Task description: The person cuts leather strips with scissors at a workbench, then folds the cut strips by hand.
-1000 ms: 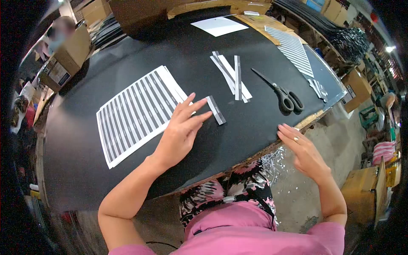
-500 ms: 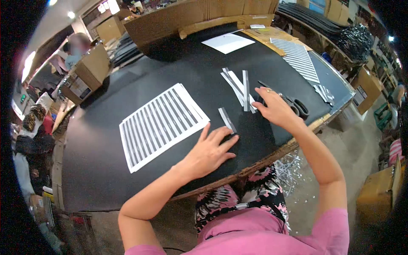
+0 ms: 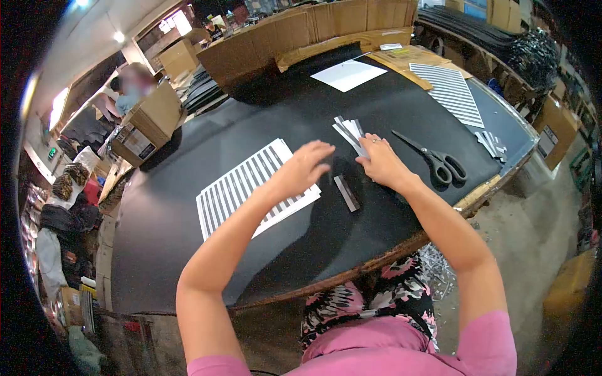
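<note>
My right hand [image 3: 384, 161] has its fingers closed over the near ends of several black-and-white paper strips [image 3: 350, 135], which fan out on the black tabletop. My left hand [image 3: 306, 168] is raised above the right edge of a stack of striped paper sheets [image 3: 219, 207], fingers apart and holding nothing. A short stack of strips [image 3: 347, 193] lies on the table between the two hands, closer to me. To the right of my right hand rest black-handled scissors [image 3: 437, 161].
A white sheet [image 3: 348, 75] lies at the back, near a cardboard barrier [image 3: 301, 37]. Farther right are another striped sheet [image 3: 448, 91] and cut strips [image 3: 491, 145]. A cardboard box [image 3: 147, 119] stands at the left edge, with a person beyond it.
My left hand has lifted off the short strips and moved up and away. My right hand has moved onto the loose strips, now bunched closer together. The scissors are uncovered.
</note>
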